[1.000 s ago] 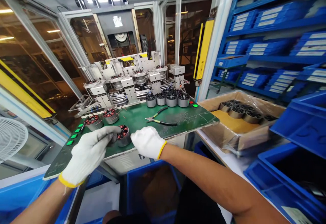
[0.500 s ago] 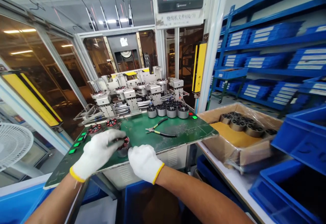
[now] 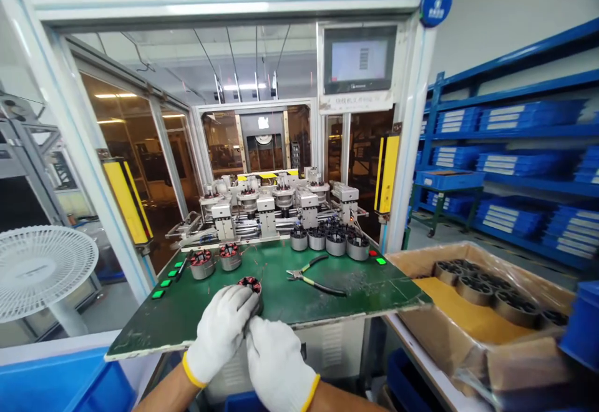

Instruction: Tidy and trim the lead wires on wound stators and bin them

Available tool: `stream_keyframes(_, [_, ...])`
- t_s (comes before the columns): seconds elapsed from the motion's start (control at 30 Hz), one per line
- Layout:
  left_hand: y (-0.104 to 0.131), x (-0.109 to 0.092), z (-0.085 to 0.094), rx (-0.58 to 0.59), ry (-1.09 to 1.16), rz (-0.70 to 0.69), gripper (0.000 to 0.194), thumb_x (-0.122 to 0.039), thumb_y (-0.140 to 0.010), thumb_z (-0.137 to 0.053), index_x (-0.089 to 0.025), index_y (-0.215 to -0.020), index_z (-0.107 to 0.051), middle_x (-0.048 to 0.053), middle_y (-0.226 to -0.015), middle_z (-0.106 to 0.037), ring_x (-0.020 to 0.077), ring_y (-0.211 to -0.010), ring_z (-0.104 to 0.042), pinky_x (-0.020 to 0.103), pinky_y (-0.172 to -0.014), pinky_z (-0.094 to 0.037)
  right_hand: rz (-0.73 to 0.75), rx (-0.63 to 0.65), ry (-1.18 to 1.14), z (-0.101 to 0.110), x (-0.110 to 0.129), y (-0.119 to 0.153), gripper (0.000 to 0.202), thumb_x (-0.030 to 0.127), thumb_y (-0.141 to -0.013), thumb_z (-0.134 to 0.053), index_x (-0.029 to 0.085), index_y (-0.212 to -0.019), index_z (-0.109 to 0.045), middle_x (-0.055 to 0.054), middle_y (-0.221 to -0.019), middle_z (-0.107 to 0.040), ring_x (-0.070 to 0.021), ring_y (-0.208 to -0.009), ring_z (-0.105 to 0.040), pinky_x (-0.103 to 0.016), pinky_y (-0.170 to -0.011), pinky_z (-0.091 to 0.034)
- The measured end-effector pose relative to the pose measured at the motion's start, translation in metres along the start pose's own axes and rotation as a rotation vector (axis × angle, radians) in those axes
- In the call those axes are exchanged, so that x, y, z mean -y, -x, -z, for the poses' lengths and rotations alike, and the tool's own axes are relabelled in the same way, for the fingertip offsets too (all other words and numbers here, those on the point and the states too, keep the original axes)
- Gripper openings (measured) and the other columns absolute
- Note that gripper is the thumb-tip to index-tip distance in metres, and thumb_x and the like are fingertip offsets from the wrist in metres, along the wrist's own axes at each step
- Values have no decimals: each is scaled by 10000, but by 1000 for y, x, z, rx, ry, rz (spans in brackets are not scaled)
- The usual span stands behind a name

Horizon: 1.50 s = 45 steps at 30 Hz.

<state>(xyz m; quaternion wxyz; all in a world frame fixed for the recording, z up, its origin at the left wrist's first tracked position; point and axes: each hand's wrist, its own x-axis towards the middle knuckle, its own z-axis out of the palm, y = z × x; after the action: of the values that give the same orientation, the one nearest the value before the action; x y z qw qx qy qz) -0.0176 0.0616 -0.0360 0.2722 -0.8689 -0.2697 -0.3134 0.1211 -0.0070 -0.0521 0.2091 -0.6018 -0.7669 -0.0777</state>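
Observation:
Near the front edge of the green work surface (image 3: pixel 187 312) stands a round metal part with red windings (image 3: pixel 251 285). My left hand (image 3: pixel 225 324), in a white glove, is wrapped round its left and front side. Close against it, my right hand (image 3: pixel 276 359), gloved too, is closed at the part's lower front; what its fingers pinch is hidden. Two more wound parts (image 3: pixel 202 264) (image 3: pixel 229 257) sit at the back left. Pliers with green and black handles (image 3: pixel 316 279) lie open to the right of my hands.
Several unwound metal rings (image 3: pixel 336 243) stand at the back right, before a winding machine (image 3: pixel 266 209). Green lit buttons (image 3: pixel 165 283) line the left edge. A carton of rings (image 3: pixel 468 349) is at the right, a white fan (image 3: pixel 44 274) at the left.
The view has tilted up and shifted left. My left hand has gone from spread fingers over the part's top to round its side, and both hands are now closer together.

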Motion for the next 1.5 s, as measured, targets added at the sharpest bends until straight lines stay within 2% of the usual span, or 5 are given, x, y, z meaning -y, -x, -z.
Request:
stream_keyframes(0.33, [-3,-4,-8,-123,60,58,234,-141,-852,-440,-177,-1001,-617,104,-991,-657,241,-930,-597,433,-842,-493,407,-57,214,109,-31,-49,255,243,-894,-407,205,-1135,-484,-97,-1037,-609,-192,-738,-627,-294,-587,-427])
stream_keyframes(0.6, [-7,2,-10,-115,150,178,174,-222,-866,-550,-218,-1011,-646,51,-972,-677,200,-883,-599,337,-779,-485,428,279,347,55,-67,-52,101,152,-767,-499,175,-796,-593,-73,-735,-652,-236,-668,-642,-283,-526,-380])
stream_keyframes(0.8, [-41,6,13,239,335,343,98,-275,-821,-615,-306,-871,-693,-25,-900,-667,170,-831,-606,268,-686,-448,401,223,88,30,-39,-36,213,224,-864,-429,171,-844,-634,-73,-768,-682,-191,-657,-626,-280,-514,-308])
stream_keyframes(1.17, [-21,6,13,200,284,255,270,-274,-860,-552,-285,-1122,-615,37,-1107,-635,215,-985,-579,338,-826,-444,-169,136,-727,86,-102,-62,381,221,-866,-315,159,-1117,-596,-36,-923,-681,-91,-476,-536,-226,-495,-423])
stream_keyframes(1.5, [-17,2,4,142,180,213,267,-305,-870,-545,-251,-1111,-645,61,-1054,-668,236,-933,-603,369,-785,-450,309,182,249,97,-62,-61,236,238,-878,-421,207,-986,-629,-84,-810,-671,-238,-744,-631,-297,-610,-401])
